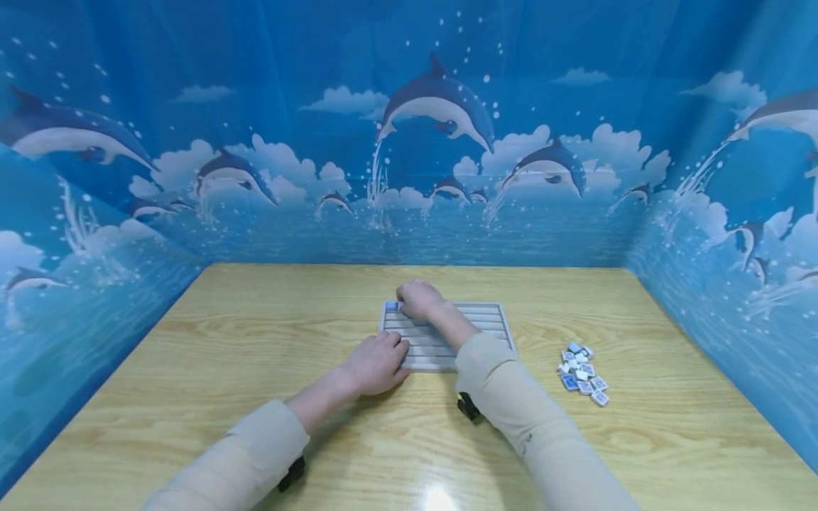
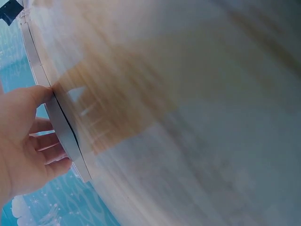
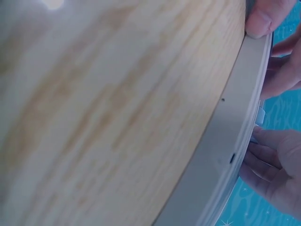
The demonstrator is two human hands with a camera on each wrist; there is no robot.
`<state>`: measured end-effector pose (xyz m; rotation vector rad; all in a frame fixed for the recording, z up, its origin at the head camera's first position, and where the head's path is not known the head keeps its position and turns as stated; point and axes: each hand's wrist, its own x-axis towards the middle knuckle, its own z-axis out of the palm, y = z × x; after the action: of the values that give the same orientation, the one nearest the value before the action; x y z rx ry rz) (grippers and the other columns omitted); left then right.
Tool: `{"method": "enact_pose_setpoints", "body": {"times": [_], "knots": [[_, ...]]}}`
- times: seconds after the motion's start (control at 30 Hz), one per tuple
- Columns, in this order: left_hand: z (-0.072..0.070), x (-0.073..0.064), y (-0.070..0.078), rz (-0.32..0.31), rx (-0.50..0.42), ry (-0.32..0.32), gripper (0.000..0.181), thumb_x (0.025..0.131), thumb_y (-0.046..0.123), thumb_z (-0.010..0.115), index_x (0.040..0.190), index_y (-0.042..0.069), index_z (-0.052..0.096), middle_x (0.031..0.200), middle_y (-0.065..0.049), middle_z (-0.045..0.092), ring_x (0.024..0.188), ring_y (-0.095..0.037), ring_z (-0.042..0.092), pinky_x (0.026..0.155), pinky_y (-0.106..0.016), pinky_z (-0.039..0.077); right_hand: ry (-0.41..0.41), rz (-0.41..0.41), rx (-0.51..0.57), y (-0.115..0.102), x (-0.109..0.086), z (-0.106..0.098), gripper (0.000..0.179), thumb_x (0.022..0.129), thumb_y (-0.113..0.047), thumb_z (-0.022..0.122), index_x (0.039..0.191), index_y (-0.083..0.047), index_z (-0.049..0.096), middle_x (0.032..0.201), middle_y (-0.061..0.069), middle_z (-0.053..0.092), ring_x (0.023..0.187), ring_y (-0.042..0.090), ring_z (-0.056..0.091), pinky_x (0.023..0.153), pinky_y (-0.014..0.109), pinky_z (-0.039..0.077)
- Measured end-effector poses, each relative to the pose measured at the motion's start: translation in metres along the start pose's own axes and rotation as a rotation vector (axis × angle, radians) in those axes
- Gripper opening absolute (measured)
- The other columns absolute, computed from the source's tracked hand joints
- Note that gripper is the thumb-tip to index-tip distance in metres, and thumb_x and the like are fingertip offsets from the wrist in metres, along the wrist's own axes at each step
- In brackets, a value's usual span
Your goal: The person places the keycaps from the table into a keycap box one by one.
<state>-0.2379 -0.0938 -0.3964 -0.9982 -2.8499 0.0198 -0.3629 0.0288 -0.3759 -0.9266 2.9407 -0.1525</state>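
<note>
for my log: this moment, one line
left hand: grips grey slatted rectangular tray; right hand: tray's far-left corner; blue-white square tiles: piled right

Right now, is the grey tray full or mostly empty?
Mostly empty: the tray shows bare rows, with a blue piece at its far-left corner.

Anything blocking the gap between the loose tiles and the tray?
No object visible between the tiles and tray, only tabletop. The right sleeve does cover the tray's near right corner in the head view.

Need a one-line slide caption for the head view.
Left hand holds the near-left corner of a slatted tray, right hand at its far-left corner; loose tiles lie rightward.
</note>
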Motion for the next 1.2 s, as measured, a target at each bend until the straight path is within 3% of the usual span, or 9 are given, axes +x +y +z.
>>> {"method": "enact_pose_setpoints", "body": {"times": [0.33,0.63,0.77,0.93,1.2], "knots": [[-0.001,-0.003,0.0,0.027,-0.018,0.027,0.042,0.09,0.03,0.057,0.115,-0.004,0.055,0.102,-0.014,0.053,0.093,-0.026,0.05,0.08,-0.038,0.044,-0.028,0.013,0.004,-0.001,-0.005,0.001,0.03,0.092,-0.015,0.057,0.119,-0.003,0.058,0.115,0.011,0.061,0.106,0.024,0.056,0.087,0.034,0.045],[0.001,0.0,0.001,-0.014,-0.019,-0.024,0.044,0.091,0.033,0.058,0.118,-0.002,0.055,0.103,-0.012,0.053,0.095,-0.025,0.05,0.082,-0.038,0.044,-0.056,0.073,0.028,0.008,-0.014,-0.005,0.025,0.089,-0.02,0.061,0.11,-0.006,0.06,0.105,0.007,0.062,0.096,0.021,0.058,0.078,0.034,0.048],[0.001,0.001,0.002,-0.02,-0.01,-0.023,0.044,0.091,0.034,0.058,0.119,-0.001,0.055,0.102,-0.011,0.053,0.094,-0.024,0.05,0.082,-0.038,0.044,-0.05,0.093,0.002,0.015,-0.023,-0.011,0.028,0.088,-0.02,0.062,0.112,-0.006,0.061,0.109,0.008,0.061,0.099,0.022,0.057,0.08,0.035,0.048],[-0.001,0.001,0.003,-0.008,-0.009,-0.007,0.044,0.09,0.032,0.06,0.117,-0.002,0.056,0.099,-0.012,0.054,0.092,-0.025,0.051,0.081,-0.038,0.044,-0.064,0.111,-0.036,0.024,-0.037,-0.017,0.021,0.087,-0.017,0.062,0.105,-0.006,0.062,0.101,0.008,0.06,0.091,0.022,0.057,0.072,0.034,0.048],[0.003,0.001,0.002,-0.01,-0.019,-0.009,0.043,0.09,0.031,0.059,0.116,-0.003,0.056,0.099,-0.012,0.053,0.094,-0.025,0.051,0.081,-0.039,0.044,-0.018,0.111,0.031,0.039,-0.06,-0.03,0.02,0.088,-0.012,0.058,0.106,-0.005,0.064,0.103,0.008,0.064,0.091,0.021,0.059,0.076,0.036,0.048]]}}
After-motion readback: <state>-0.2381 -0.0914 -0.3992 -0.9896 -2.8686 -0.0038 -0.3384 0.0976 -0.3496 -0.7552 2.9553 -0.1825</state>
